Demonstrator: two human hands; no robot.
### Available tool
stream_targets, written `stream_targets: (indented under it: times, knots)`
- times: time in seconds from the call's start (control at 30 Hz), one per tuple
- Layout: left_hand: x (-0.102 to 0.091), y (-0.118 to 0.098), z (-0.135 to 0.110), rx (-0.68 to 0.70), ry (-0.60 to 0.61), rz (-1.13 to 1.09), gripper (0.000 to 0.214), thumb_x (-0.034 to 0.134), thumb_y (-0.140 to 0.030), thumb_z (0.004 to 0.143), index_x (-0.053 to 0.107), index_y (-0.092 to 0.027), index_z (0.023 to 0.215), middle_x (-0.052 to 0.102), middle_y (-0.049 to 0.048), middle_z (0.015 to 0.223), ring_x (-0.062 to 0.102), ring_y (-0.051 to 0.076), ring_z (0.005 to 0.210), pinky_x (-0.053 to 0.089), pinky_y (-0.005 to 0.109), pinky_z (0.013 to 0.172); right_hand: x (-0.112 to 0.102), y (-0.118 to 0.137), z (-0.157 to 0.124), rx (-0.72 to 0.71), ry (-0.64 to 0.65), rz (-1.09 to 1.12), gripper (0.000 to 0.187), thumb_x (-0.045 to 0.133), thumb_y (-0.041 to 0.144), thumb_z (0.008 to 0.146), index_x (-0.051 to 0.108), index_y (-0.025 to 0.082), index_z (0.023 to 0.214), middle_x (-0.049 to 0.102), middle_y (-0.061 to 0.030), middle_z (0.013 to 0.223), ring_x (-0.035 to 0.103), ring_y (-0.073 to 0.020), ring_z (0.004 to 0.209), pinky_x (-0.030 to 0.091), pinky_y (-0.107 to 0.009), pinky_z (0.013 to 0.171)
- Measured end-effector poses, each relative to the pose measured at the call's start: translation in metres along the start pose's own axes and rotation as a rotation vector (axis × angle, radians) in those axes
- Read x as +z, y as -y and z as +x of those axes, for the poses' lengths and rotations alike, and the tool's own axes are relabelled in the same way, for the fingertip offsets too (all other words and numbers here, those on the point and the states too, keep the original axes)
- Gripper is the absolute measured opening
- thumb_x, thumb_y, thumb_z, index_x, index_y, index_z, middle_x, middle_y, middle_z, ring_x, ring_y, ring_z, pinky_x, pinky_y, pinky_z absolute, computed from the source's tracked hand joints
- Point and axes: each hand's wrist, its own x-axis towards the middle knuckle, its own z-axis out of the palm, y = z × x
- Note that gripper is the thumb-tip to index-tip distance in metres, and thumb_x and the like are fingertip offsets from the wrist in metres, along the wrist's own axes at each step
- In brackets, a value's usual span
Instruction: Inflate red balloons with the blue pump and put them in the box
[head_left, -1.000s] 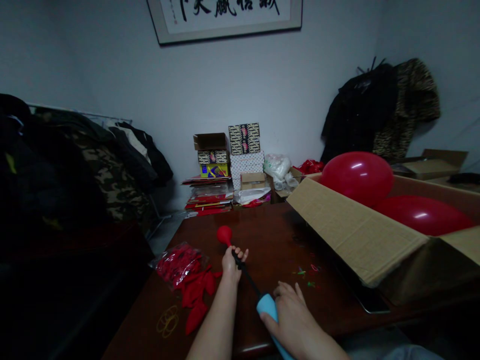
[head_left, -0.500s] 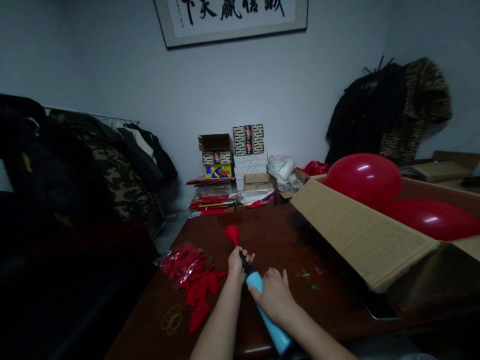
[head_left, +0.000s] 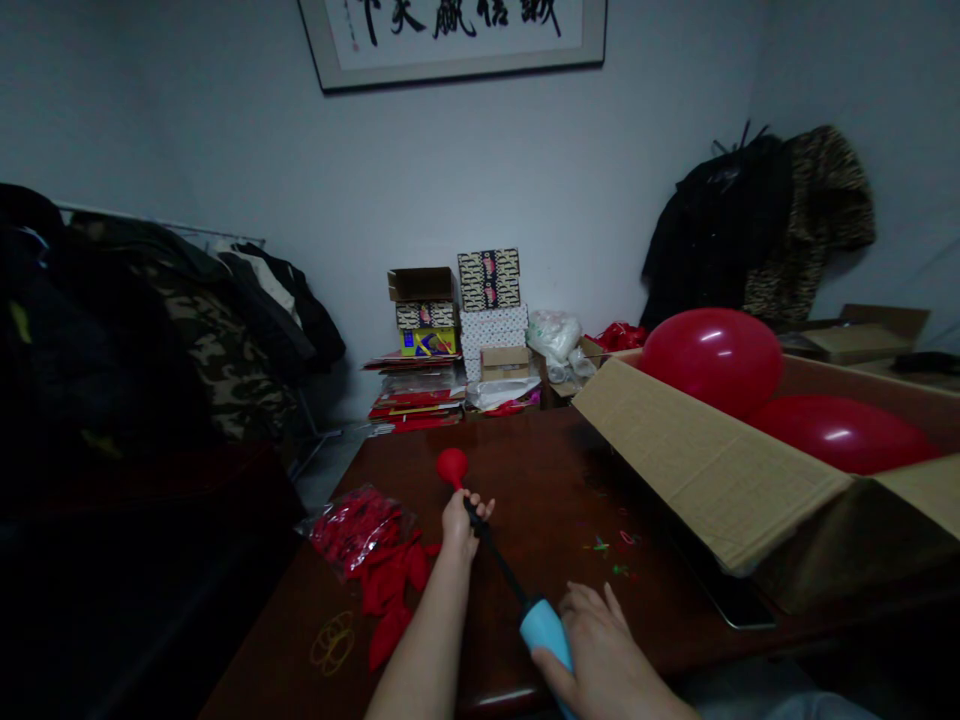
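Observation:
A hand balloon pump with a light blue barrel and a black rod slants across the front of the table. My left hand is closed round the pump's black nozzle end, where a small, partly filled red balloon sits on the tip. Around the blue barrel lies my right hand, thumb on its near side and the other fingers partly hidden behind it. The black rod shows at length between the two hands. Left of my left forearm are loose flat red balloons and a clear bag of red balloons.
On the right, an open cardboard box holds large red balloons. A phone lies beneath its edge. Small coloured bands and yellow rings lie on the brown table. Stacked boxes stand by the wall.
My right hand has pulled the blue barrel back toward me, baring the black rod. The red balloon on the nozzle looks about the same size. The view has shifted slightly.

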Motion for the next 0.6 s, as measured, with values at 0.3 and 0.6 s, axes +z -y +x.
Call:
stream_targets:
  times: [0.3,0.6]
  knots:
    - [0.002,0.001,-0.009,-0.015,0.017,-0.049,0.014,0.046,-0.019,0.079,0.040,-0.018,0.066,0.040,-0.0077,0.051,0.036,0.005,0.036,0.050,0.042,0.075,-0.005,0.019,0.038,0.006,-0.072,0.021,0.048,0.042,0.049,0.077,0.060,0.012,0.102,0.057,-0.0143,0.109,0.043,-0.0278,0.113,0.013,-0.045,0.104]
    - [-0.002,0.011,-0.012,-0.005,0.066,0.036,0.012,0.051,-0.024,0.076,0.042,-0.019,0.069,0.044,-0.0073,0.051,0.041,0.006,0.037,0.050,0.046,0.075,0.010,0.037,0.091,0.009,-0.145,-0.035,0.055,0.039,0.050,0.079,0.056,0.009,0.110,0.055,-0.0151,0.112,0.036,-0.0299,0.118,0.008,-0.048,0.103]
